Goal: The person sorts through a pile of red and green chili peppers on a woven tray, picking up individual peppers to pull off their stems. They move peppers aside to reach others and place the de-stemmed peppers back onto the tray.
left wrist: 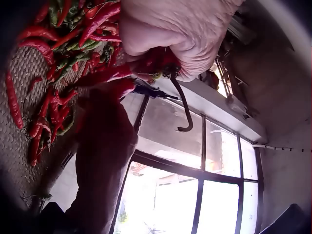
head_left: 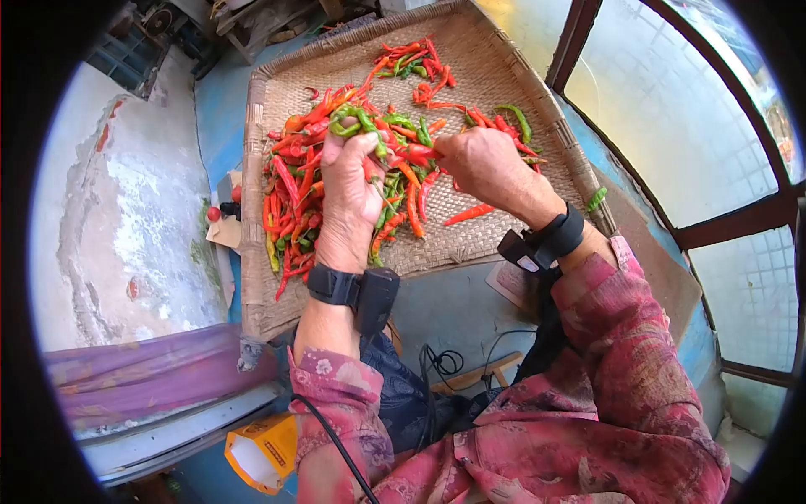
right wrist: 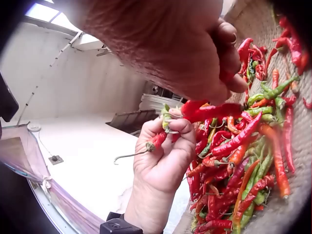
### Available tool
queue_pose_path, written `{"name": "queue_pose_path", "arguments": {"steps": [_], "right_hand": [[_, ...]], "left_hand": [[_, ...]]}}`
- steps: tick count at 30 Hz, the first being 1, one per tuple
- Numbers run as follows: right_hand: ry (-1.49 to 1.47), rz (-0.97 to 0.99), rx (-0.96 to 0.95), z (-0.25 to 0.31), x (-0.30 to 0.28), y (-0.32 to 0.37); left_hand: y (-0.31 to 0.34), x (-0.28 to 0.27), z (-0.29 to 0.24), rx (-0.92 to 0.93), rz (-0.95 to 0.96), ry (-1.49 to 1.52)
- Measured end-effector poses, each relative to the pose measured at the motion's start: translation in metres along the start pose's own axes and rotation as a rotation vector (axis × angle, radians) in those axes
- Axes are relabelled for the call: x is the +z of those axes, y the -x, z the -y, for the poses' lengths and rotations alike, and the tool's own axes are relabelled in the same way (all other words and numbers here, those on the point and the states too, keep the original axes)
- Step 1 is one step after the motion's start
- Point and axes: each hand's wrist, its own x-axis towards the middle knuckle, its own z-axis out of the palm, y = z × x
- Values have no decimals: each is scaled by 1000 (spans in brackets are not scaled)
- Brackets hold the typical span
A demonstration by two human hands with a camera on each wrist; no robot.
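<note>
My left hand (head_left: 348, 181), over the woven tray (head_left: 478, 244), grips a few chili peppers. A green chili (head_left: 363, 119) shows at the top of its fingers. In the right wrist view, a red chili (right wrist: 159, 140) with a long curved stem pokes out of the left fist. Just to the right, my right hand (head_left: 495, 168) pinches another red chili (head_left: 413, 154), which reaches across toward the left fingers. Below both hands lies a heap of red, orange and green chilies (right wrist: 234, 195). The right fingertips are partly hidden in the head view.
A smaller cluster of chilies (head_left: 411, 63) lies at the tray's far end. One orange-red chili (head_left: 468, 214) sits apart near the front. Framed windows (head_left: 672, 109) stand to the right and a worn wall (head_left: 126, 210) to the left. A yellow box (head_left: 264, 454) is low at left.
</note>
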Motion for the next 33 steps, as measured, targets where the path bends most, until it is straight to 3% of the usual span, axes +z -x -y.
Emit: {"name": "queue_pose_path", "arguments": {"steps": [3,9,11,12,13,15,17,19,21,22,25,28,30,33], "right_hand": [[-262,-154,82,-13,-7,-2],[-53,-70,325,-48,-25,1],[93,-349,238,-56,-24,8],[57,-382,169,-55,-25,9],[61,-384,172,-51,-25,9],[-537,-230,86,-35,-21,7],[-749,-80,89,-14,-23,7],[-935,-58,197,-6,-14,8],[-972,-148,185,-6,-8,5],[-970,-150,187,-7,-9,4],[-1007,-116,272,-9,-11,2],[-931,-36,229,-14,-9,0],[-704,-165,195,-17,-12,-2],[-977,-121,279,-24,-22,-1]], "left_hand": [[-5,-5,-4,31,10,19],[-1,-4,0,-41,136,41],[4,-1,4,-55,176,34],[6,2,7,-66,216,26],[9,5,10,-76,257,19],[13,11,17,-104,269,1],[15,15,28,-102,301,-97],[15,19,34,-116,285,-71],[11,17,34,-124,305,-109],[11,22,33,-81,261,-239],[13,23,34,-148,274,-226],[14,19,39,-154,211,-186],[10,12,40,-165,154,-93],[2,-3,39,-151,113,-22]]}}
